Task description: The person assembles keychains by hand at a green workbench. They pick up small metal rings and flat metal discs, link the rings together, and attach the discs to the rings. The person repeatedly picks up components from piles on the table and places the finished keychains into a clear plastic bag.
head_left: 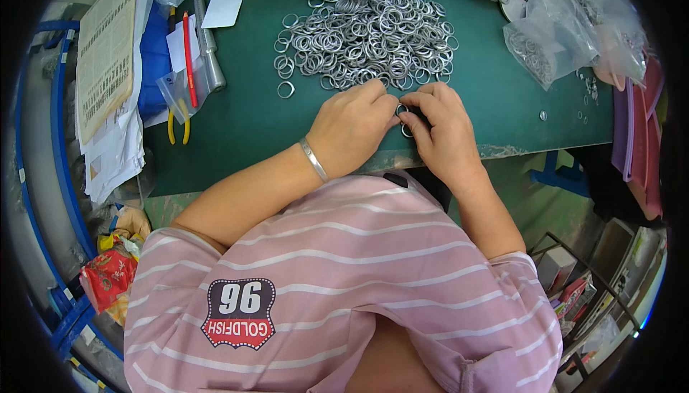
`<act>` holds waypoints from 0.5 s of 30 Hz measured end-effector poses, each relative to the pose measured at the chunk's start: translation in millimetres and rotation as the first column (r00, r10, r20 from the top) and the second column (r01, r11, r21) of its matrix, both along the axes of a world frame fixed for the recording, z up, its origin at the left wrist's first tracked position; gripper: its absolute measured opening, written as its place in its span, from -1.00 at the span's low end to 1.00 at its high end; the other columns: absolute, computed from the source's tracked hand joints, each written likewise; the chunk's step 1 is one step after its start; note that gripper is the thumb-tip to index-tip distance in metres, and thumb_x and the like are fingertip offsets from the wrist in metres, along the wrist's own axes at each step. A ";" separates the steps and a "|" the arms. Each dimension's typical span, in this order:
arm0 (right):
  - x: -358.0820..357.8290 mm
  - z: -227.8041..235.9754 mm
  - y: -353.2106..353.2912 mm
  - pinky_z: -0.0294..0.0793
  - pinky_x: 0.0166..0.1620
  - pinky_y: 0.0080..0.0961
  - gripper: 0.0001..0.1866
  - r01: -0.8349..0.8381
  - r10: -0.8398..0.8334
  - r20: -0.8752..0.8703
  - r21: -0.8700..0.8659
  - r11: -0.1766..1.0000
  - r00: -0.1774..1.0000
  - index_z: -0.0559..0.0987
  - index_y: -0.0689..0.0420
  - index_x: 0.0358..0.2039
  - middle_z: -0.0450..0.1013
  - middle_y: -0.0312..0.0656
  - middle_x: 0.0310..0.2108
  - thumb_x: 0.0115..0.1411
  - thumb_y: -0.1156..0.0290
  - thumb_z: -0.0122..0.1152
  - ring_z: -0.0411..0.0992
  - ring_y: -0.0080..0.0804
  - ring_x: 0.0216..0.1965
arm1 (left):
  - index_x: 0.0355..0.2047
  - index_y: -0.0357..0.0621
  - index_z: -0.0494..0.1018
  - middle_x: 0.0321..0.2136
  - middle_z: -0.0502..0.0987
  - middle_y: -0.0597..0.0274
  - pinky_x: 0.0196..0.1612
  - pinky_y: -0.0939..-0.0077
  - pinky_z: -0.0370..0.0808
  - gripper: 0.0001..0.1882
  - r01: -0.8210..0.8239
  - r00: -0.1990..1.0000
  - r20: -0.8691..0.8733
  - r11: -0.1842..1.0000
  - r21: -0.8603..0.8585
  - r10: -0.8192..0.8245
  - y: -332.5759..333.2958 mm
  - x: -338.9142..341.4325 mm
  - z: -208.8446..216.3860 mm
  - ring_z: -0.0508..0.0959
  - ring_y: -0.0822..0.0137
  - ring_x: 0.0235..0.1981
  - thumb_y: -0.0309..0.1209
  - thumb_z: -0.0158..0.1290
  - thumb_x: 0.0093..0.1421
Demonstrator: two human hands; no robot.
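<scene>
1. Evidently the near ground matters most: a heap of metal rings (373,27) lies just beyond both hands on the green tabletop (244,134), away from the person's body.
2. Heap is slightly wider side to side than front to back. Its near fringe sits right by the fingers; from this angle, cannot tell whether left knuckles touch it.
3. Right hand (443,131): thumb and forefinger bent together, pinching an upper ring (401,104) at its right side.
4. Left hand (359,124): fingers curled, tips meeting the right hand's at that same ring. Grip hidden behind the knuckles; cannot tell whether it holds anything.
5. A lower ring (407,135) shows under the right thumb, nearer the person's body. Whether it joins the upper one: unclear.
6. Rings are round, so no long axis to speak of; the upper one lies between the two sets of fingertips.
7. Stray ring (286,89) lies apart at the heap's near left corner. Left hand is the nearer one to it; right hand is farther off, across the left.
</scene>
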State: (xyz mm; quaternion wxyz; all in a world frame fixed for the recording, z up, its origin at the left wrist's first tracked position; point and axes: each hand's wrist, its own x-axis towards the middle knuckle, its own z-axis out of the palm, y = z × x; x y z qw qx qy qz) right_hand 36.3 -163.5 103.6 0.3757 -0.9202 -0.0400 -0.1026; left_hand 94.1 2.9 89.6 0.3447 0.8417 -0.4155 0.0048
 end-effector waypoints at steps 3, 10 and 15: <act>1.2 -1.2 -1.7 0.40 -0.26 -0.31 -0.84 -0.008 0.009 -0.018 0.038 0.999 1.000 0.51 0.21 -0.39 0.40 -0.14 -0.41 -0.04 0.59 0.26 0.40 -0.14 -0.32 | -0.34 -0.20 0.46 -0.42 0.43 0.19 -0.42 0.35 0.47 -0.75 -0.010 1.000 0.021 1.000 -0.020 0.010 -1.6 -0.3 -0.2 0.50 0.14 -0.42 -0.51 0.22 -0.08; 4.9 8.4 2.9 0.44 -0.37 -0.49 -0.84 0.099 -0.085 -0.069 0.237 0.967 0.994 0.50 0.21 -0.41 0.44 -0.16 -0.43 -0.05 0.66 0.24 0.45 -0.31 -0.40 | -0.30 -0.26 0.43 -0.34 0.50 0.16 -0.42 0.44 0.51 -0.79 -0.035 0.942 -0.337 0.994 -0.108 -0.003 -5.9 4.9 9.3 0.57 0.27 -0.36 -0.61 0.12 0.01; 8.6 18.4 -5.6 0.44 -0.37 -0.60 -0.87 -0.118 0.100 0.064 0.577 0.808 0.993 0.55 0.21 -0.40 0.51 -0.20 -0.35 0.00 0.65 0.26 0.46 -0.45 -0.37 | -0.28 -0.28 0.42 -0.34 0.50 0.16 -0.52 0.57 0.45 -0.83 -0.518 0.050 -0.976 0.830 -0.206 -0.211 -10.5 10.9 40.3 0.53 0.38 -0.41 -0.57 -0.02 0.07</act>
